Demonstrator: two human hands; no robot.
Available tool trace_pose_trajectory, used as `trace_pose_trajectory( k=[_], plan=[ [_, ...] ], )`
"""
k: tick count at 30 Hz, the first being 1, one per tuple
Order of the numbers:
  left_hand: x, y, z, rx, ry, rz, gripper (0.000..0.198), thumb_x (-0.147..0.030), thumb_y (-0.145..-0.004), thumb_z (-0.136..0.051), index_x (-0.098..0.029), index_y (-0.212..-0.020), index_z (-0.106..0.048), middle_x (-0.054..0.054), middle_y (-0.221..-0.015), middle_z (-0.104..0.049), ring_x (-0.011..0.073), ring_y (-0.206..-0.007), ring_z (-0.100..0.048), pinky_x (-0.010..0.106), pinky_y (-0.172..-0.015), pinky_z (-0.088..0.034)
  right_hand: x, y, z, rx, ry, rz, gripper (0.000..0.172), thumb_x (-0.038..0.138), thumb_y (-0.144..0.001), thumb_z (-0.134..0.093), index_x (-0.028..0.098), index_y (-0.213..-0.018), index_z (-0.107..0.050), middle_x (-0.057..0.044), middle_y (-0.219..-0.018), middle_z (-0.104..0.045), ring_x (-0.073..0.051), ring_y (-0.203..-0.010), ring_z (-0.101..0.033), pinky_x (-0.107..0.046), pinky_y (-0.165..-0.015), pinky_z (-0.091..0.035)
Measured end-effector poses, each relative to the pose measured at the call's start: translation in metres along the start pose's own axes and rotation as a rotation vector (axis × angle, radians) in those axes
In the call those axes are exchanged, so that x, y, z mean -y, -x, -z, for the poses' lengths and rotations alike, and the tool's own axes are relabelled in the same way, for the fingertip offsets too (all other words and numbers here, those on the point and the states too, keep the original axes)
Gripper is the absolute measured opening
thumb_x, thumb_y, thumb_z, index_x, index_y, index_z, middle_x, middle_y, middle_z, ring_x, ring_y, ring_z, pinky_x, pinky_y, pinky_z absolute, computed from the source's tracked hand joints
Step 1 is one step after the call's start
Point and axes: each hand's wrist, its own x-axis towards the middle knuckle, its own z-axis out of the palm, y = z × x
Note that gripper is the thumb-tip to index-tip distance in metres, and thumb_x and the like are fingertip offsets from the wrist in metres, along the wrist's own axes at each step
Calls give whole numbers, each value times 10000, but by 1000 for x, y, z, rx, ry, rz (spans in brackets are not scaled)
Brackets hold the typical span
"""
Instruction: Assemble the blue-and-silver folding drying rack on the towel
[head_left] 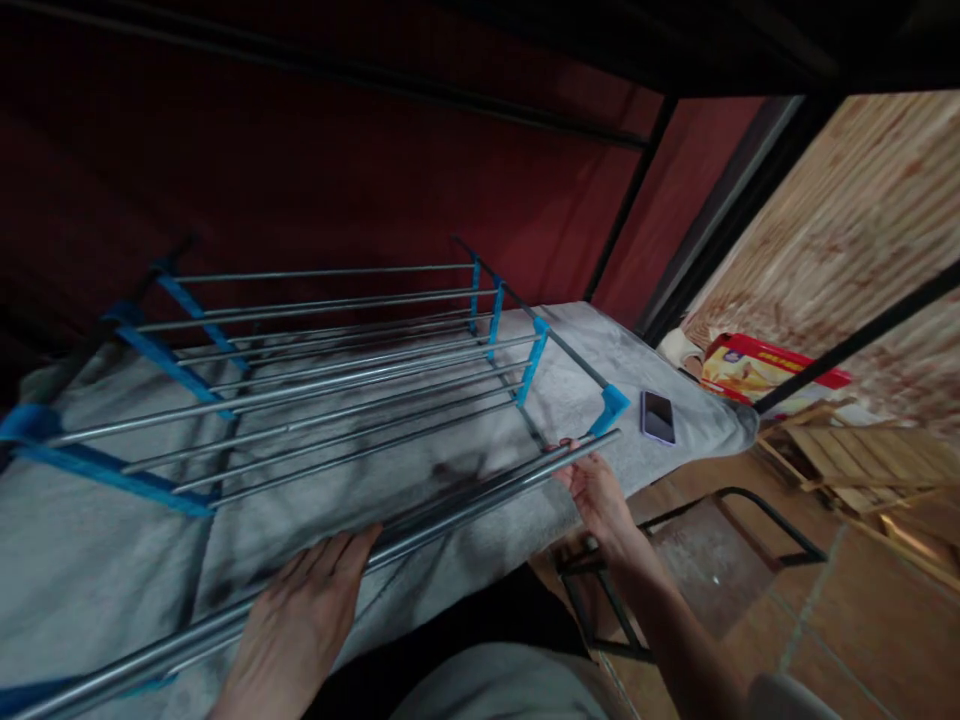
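A rack of grey metal rods [337, 385] with blue plastic connectors [611, 405] lies on a grey cloth-covered surface [112, 560]. A bundle of loose metal rods [457, 495] runs along the near edge. My left hand [300, 620] rests on top of that bundle with its fingers stretched flat. My right hand [596, 490] grips the right end of the same rods, just below the corner connector, fingers curled round them.
A phone [658, 416] lies on the cloth at the right. Beyond it sit a red and yellow box [757, 370] and wooden slats [847, 455]. A black metal frame [757, 515] stands on the tiled floor. Dark red fabric walls rise behind.
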Motion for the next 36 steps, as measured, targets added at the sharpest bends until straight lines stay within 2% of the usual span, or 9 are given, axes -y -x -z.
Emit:
trace_pose_trajectory(
  k=[10,16,18,20,24,27,30,33,36],
  plan=[
    [-23,-12,10,246,23,98,388,-15,-823,-478,-182,-1158,-578,66,-1009,-650,232,-873,-637,351,-753,-522,-8,-3,3,-42,-65,-138,180,313,-713,-800,240,-814,-670,1,-857,-718,-146,-806,-711,-271,-756,-609],
    [-32,-7,18,157,-35,67,357,-61,-914,-477,-162,-1251,-537,70,-1095,-643,208,-988,-611,370,-920,-485,-15,34,-17,289,448,-320,338,516,-738,-756,193,-834,-735,-90,-878,-752,-281,-797,-730,-426,-761,-614],
    [-38,-3,29,67,-94,12,353,-73,-938,-454,-140,-1275,-530,93,-1221,-619,217,-1126,-569,400,-1040,-422,-13,43,-23,369,765,-109,362,552,-826,-656,203,-867,-741,-91,-903,-751,-285,-814,-723,-421,-767,-599],
    [-46,6,42,4,-135,15,342,-75,-944,-434,-137,-1263,-543,99,-1270,-602,219,-1174,-545,391,-1045,-413,-11,45,-30,431,1028,304,319,499,-899,-587,232,-1003,-726,-75,-1036,-738,-275,-946,-700,-417,-863,-561],
    [-53,47,59,-31,-137,234,361,-21,-907,-369,-160,-1166,-577,60,-997,-655,191,-879,-616,320,-798,-490,-16,37,-38,754,1374,1045,304,320,-986,-478,251,-1244,-622,-63,-1226,-673,-250,-1147,-604,-459,-1057,-412],
    [-37,92,66,-100,-141,421,310,-79,-928,-363,-170,-1137,-574,45,-903,-622,162,-748,-607,261,-631,-462,-23,29,-40,830,1555,1205,316,233,-1018,-391,225,-1245,-611,-80,-1142,-682,-233,-1074,-609,-428,-1012,-421],
    [-4,126,76,-239,-109,789,278,-267,-965,-440,-174,-1198,-561,60,-962,-593,163,-754,-583,241,-575,-417,-25,22,-47,832,1586,1246,276,262,-1026,-410,191,-1163,-638,-86,-1017,-684,-226,-947,-616,-384,-901,-457],
    [33,129,87,-436,97,1089,369,-428,-943,-484,-164,-1176,-596,48,-928,-605,173,-771,-556,263,-704,-443,-24,16,-57,870,1555,1280,264,297,-1029,-423,174,-1055,-655,-85,-952,-681,-213,-874,-613,-353,-810,-460],
    [58,112,90,-413,480,1185,433,-513,-928,-438,-153,-729,-574,0,-602,-499,140,-590,-465,243,-606,-399,-23,13,-61,919,1551,1313,262,291,-1031,-420,173,-1010,-653,-85,-936,-678,-196,-828,-607,-336,-766,-447]
  ],
)
